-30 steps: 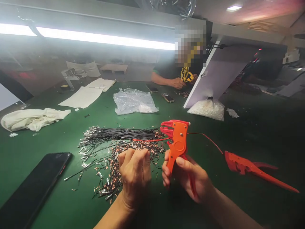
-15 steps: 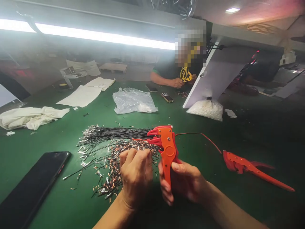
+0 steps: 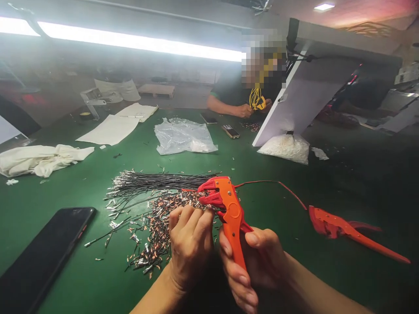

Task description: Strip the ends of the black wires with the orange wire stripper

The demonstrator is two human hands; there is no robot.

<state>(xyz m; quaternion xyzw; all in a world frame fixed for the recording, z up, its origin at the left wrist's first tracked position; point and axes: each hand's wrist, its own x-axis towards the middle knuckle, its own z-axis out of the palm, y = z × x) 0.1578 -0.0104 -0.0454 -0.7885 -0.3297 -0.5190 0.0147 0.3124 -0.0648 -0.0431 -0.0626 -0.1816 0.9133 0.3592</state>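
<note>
My right hand (image 3: 266, 250) is wrapped round the handles of an orange and red wire stripper (image 3: 231, 210), whose jaws point left. The handles stand spread, with a gap between them. Just left of the tool, my left hand (image 3: 191, 244) is closed, knuckles up, close below the jaws. Its fingertips are turned away from view, so what they pinch is hidden. Behind the jaws lies a bundle of black wires (image 3: 163, 181) with silvery terminals at the left ends. A heap of wire scraps (image 3: 160, 233), black and copper-coloured, spreads beside my left hand.
A second orange wire stripper (image 3: 343, 229) lies at right, a thin red wire (image 3: 262, 181) near its head. A black phone (image 3: 49, 253) is at left. Farther back are a cloth (image 3: 46, 157), paper (image 3: 111, 129), plastic bag (image 3: 183, 136) and filled bag (image 3: 284, 149). A co-worker (image 3: 229, 104) sits opposite.
The wire stripper has tipped to the left and its handles have spread as my right hand's grip loosened. My left hand has shifted slightly right.
</note>
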